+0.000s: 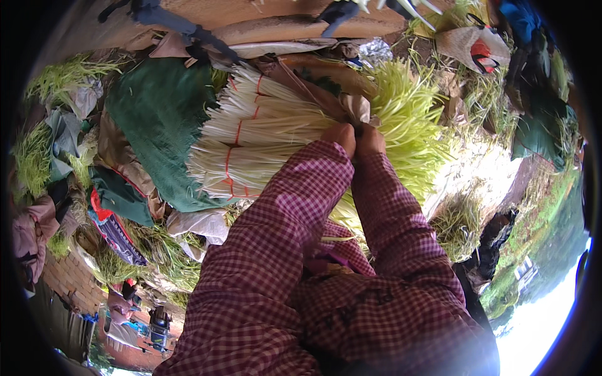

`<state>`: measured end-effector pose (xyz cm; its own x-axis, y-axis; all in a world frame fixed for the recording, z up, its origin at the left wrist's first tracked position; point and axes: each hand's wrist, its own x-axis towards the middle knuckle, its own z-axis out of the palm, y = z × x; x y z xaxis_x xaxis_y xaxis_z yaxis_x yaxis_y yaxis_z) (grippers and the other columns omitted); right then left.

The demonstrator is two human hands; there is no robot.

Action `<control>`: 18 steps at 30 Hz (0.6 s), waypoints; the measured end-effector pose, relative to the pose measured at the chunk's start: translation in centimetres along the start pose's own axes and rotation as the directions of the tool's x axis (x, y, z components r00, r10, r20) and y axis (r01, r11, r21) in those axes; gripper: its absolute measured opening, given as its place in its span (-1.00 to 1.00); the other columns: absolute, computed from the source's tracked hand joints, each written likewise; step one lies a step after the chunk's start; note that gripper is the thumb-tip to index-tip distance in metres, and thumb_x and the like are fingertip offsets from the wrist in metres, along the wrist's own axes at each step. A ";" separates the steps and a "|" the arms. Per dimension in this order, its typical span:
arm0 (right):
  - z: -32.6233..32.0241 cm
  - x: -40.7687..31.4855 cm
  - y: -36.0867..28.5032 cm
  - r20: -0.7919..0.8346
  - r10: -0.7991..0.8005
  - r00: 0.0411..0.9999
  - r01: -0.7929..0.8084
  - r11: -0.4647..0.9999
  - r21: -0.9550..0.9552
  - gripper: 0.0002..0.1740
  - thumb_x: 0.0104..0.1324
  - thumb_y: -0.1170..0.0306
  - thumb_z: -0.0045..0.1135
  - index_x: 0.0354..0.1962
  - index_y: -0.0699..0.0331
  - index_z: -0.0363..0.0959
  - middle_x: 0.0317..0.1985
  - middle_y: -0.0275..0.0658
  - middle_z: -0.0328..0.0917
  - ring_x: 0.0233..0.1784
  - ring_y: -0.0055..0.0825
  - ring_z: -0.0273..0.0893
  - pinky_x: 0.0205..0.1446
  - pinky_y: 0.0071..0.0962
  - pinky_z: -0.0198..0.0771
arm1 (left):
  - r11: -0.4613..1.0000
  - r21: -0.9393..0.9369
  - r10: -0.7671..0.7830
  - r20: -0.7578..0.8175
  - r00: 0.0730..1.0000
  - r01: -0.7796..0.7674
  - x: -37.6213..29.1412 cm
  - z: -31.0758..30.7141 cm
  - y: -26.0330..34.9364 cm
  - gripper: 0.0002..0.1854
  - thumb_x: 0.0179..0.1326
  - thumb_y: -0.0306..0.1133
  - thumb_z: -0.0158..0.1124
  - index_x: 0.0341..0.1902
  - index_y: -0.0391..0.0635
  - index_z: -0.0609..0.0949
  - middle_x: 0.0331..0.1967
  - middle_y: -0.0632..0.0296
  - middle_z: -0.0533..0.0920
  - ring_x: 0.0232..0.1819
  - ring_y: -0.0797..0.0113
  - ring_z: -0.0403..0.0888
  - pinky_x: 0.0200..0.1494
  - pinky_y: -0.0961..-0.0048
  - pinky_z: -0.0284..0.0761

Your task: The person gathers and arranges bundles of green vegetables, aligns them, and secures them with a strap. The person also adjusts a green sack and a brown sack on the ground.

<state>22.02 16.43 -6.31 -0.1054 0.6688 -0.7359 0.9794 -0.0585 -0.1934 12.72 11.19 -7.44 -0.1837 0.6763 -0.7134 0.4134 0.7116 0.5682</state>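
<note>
A stack of long-stalked leafy vegetables, probably blanched chives, lies before me, its white stalks to the left and its yellow-green leaves to the right. Red bands cross the stalks. A brown strip of cloth or sheeting runs over the stack and bunches up in a crumpled end. At that end, my left hand and my right hand are close together, both closed on the strip. Their fingertips are mostly hidden.
Left of the stack lies a green sheet. A whitish sack and loose greens lie around. Another person's dark sleeve is at the top. A woven bag sits upper right, and a parked vehicle is lower left.
</note>
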 end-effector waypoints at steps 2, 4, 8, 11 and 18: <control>0.4 0.5 0.0 -0.051 0.009 0.999 -0.006 0.999 0.044 -0.68 0.10 0.14 0.12 -0.23 0.07 0.62 -0.24 0.04 0.58 -0.07 -0.06 0.53 0.00 -0.20 0.40 | 0.997 -0.032 -0.069 0.012 0.998 0.070 0.2 0.1 0.0 -0.76 0.09 -0.41 0.01 -0.29 -0.28 0.60 -0.22 -0.19 0.59 -0.08 -0.13 0.55 -0.03 0.09 0.46; 1.1 1.2 0.8 -0.084 -0.037 0.996 0.041 0.998 0.047 -0.66 0.05 0.12 0.19 -0.27 0.12 0.62 -0.29 0.02 0.59 -0.11 -0.07 0.55 -0.03 -0.20 0.41 | 0.971 -0.132 -0.203 -0.023 0.979 0.199 0.0 -0.3 0.4 -0.76 0.06 -0.39 0.07 -0.25 -0.25 0.61 -0.21 -0.17 0.60 -0.07 -0.12 0.55 0.01 0.11 0.46; 1.3 0.6 0.5 -0.076 -0.044 0.996 0.051 0.994 0.095 -0.61 0.01 0.14 0.27 -0.24 0.18 0.62 -0.29 -0.04 0.62 -0.15 -0.19 0.59 -0.06 -0.27 0.42 | 0.944 -0.222 -0.253 -0.013 0.967 0.244 2.1 2.3 -1.9 -0.73 0.03 -0.38 0.10 -0.22 -0.24 0.61 -0.18 -0.16 0.60 -0.04 -0.12 0.54 0.05 0.12 0.44; 2.0 1.7 2.5 -0.055 -0.118 0.991 0.122 0.990 0.076 -0.63 0.03 0.25 0.24 -0.19 0.22 0.60 -0.27 -0.11 0.65 -0.17 -0.33 0.61 -0.07 -0.34 0.43 | 0.943 -0.257 -0.215 0.014 0.977 0.211 1.3 2.1 -2.2 -0.70 0.03 -0.37 0.10 -0.19 -0.25 0.61 -0.14 -0.18 0.59 -0.01 -0.09 0.53 0.08 0.14 0.43; 4.9 3.9 5.5 0.247 -0.025 0.969 -0.200 0.507 0.838 -0.64 0.03 0.60 0.02 -0.15 0.45 0.49 -0.26 -0.13 0.57 -0.29 -0.28 0.56 -0.16 -0.38 0.49 | 0.890 -0.369 -0.274 0.034 0.961 0.267 0.7 2.2 -3.4 -0.70 0.04 -0.32 0.15 -0.14 -0.15 0.63 -0.11 -0.10 0.59 0.00 -0.03 0.53 0.09 0.17 0.43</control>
<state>26.14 15.08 -13.37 -0.1688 0.4666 -0.8682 0.3735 -0.7849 -0.4944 13.15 8.86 -10.78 -0.2591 0.4484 -0.8555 -0.0097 0.8845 0.4665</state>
